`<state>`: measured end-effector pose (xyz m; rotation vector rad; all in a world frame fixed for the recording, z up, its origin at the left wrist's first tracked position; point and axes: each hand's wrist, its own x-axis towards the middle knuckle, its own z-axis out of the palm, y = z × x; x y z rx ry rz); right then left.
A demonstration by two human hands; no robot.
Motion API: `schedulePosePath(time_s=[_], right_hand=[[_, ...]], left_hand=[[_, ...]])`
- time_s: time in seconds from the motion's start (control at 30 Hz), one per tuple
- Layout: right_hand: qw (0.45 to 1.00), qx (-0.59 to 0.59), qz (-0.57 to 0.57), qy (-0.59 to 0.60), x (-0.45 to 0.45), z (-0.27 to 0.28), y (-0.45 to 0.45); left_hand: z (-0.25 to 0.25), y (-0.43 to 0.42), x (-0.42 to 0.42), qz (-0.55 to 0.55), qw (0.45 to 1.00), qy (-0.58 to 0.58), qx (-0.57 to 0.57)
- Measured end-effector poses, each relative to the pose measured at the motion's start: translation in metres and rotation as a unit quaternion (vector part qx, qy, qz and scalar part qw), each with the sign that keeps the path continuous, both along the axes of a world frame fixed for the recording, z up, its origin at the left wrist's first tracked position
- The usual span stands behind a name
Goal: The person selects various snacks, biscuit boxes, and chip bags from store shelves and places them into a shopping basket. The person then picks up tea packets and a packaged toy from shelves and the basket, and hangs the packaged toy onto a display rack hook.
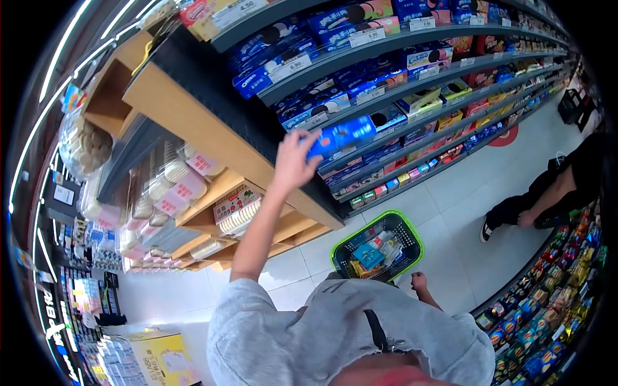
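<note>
My left hand (297, 158) is stretched out to the shelves, its fingers closed round the near end of a blue biscuit box (348, 135). The box is tilted and slightly blurred, in front of a shelf row of similar blue boxes (317, 106). Low beside my body, my right hand (419, 281) is closed in a fist; whatever it may grip does not show. Just left of that hand is a green-rimmed shopping basket (417, 239). Inside it are a light-blue packet (367, 256), a yellow-orange packet (364, 269) and clear-wrapped goods (390, 248).
Shelves with price tags (366, 36) run away to the upper right. A wooden display rack (193, 109) with packaged goods juts out on the left. At right, another person's arm (547, 196) and shoe (485, 229) show near a curved stand of colourful snack packets (541, 302).
</note>
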<state>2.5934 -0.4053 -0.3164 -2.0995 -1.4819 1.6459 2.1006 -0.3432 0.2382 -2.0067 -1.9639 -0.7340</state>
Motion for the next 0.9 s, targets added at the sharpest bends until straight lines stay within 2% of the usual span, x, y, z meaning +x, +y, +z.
schedulePosePath(time_s=[0.07,0.13,0.17,0.37,0.43,0.47,0.5,0.6,0.63,0.8,0.9], right_hand=[[0.999,-0.017,-0.016,-0.031,0.016,0.008,0.005],[0.996,-0.045,-0.044,-0.059,0.031,0.019,0.003],[0.996,-0.049,-0.005,-0.072,0.041,0.002,0.005],[0.997,-0.06,-0.058,-0.004,0.034,0.031,0.002],[0.998,0.017,0.058,-0.007,0.035,0.022,-0.005],[1.0,-0.005,0.017,-0.016,0.028,0.035,-0.009],[0.999,-0.025,-0.026,-0.024,0.016,0.066,-0.012],[0.992,0.072,0.062,-0.087,0.018,0.03,-0.021],[0.997,0.036,0.025,-0.071,0.017,0.031,-0.022],[0.996,0.053,0.028,-0.064,0.019,0.013,-0.029],[0.995,0.056,0.023,-0.074,0.017,0.021,-0.023]], left_hand=[[0.017,0.016,-0.018,0.048,0.997,0.029,0.06],[0.011,0.034,-0.038,0.078,0.992,0.023,0.095],[0.006,0.042,-0.047,0.082,0.992,0.017,0.094],[-0.013,0.069,-0.068,0.114,0.986,0.007,0.12],[-0.02,0.076,-0.078,0.134,0.981,0.019,0.141],[-0.023,0.079,-0.084,0.144,0.978,0.026,0.152],[-0.022,0.079,-0.084,0.173,0.976,0.005,0.131],[-0.025,0.079,-0.096,0.165,0.977,-0.008,0.138],[-0.023,0.078,-0.097,0.154,0.979,-0.008,0.136],[-0.021,0.083,-0.105,0.112,0.985,-0.022,0.128],[-0.015,0.079,-0.1,0.171,0.982,-0.024,0.075]])
